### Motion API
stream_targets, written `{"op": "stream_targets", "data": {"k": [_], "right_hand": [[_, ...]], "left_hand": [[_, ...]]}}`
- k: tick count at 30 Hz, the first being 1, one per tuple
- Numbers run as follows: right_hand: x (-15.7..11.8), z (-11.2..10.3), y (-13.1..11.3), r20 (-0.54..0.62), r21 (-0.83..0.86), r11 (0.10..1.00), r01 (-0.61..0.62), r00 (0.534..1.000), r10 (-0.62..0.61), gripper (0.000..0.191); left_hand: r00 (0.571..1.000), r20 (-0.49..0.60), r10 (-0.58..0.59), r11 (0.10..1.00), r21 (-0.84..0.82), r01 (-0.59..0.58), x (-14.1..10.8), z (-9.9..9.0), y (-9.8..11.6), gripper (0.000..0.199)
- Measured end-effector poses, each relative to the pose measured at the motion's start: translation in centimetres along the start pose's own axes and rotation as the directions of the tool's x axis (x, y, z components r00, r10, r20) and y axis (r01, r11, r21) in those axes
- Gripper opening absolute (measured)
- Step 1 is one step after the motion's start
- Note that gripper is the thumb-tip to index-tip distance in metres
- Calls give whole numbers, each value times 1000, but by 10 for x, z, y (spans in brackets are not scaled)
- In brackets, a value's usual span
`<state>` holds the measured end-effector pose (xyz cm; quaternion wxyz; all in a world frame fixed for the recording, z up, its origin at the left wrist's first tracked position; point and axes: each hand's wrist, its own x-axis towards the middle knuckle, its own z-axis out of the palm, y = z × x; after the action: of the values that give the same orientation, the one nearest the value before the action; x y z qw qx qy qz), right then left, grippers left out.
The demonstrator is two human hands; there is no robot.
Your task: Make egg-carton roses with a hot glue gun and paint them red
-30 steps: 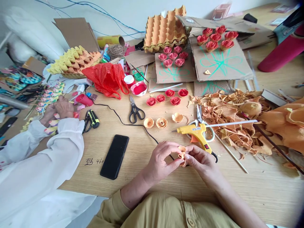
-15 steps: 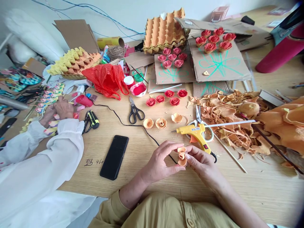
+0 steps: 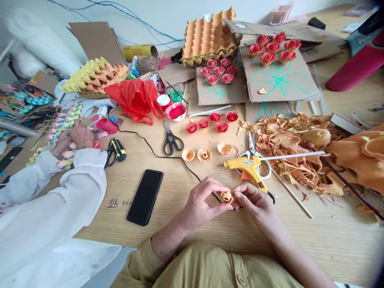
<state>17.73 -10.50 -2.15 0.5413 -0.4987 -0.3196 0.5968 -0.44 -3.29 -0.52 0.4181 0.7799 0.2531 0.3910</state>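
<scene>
Between both hands, low in the middle of the view, is a small orange paper-pulp flower [image 3: 227,197] with a rolled centre. My left hand [image 3: 201,206] pinches it from the left with thumb and fingers. From the right, the closed fingertips of my right hand [image 3: 251,204] press on its petals. Just beyond lies a yellow glue gun [image 3: 249,170] with a white glue stick in its back. Unpainted orange pieces stand farther off: a cup [image 3: 188,155], a layered flower [image 3: 204,155] and an open petal cup [image 3: 224,148].
Black scissors [image 3: 171,142] and a phone [image 3: 145,197] lie to the left. White-handled scissors [image 3: 251,148] rest beside orange scraps [image 3: 282,148]. Red flowers [image 3: 215,117] sit near a bowl of red paint [image 3: 175,111]. At far left, a co-worker's hands [image 3: 78,136] handle small colourful pieces.
The flower's petals, spread out above and below its centre before, are now folded up around it. My right fingers have shifted slightly along its edge. The view has moved a little.
</scene>
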Motion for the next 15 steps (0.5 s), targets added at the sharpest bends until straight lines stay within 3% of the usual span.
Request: {"op": "stream_targets", "data": {"k": [6,10,12,15], "right_hand": [[-5,-7,-2,-140,-36,995,98,985,-102,28],[-19,-20,-13,-289,-48,982,184,938,-191,23],[-29,-33,-23,-417,-93,975,201,882,-221,20],[-44,-66,-37,-627,-294,942,160,712,-316,17]], "left_hand": [[999,-30,44,995,90,-41,1,-1,-2,26],[995,-95,-13,991,131,25,-1,-4,-9,33],[992,-122,-36,987,152,55,-2,-6,-12,35],[989,-142,-45,981,182,70,-1,-10,-14,29]]}}
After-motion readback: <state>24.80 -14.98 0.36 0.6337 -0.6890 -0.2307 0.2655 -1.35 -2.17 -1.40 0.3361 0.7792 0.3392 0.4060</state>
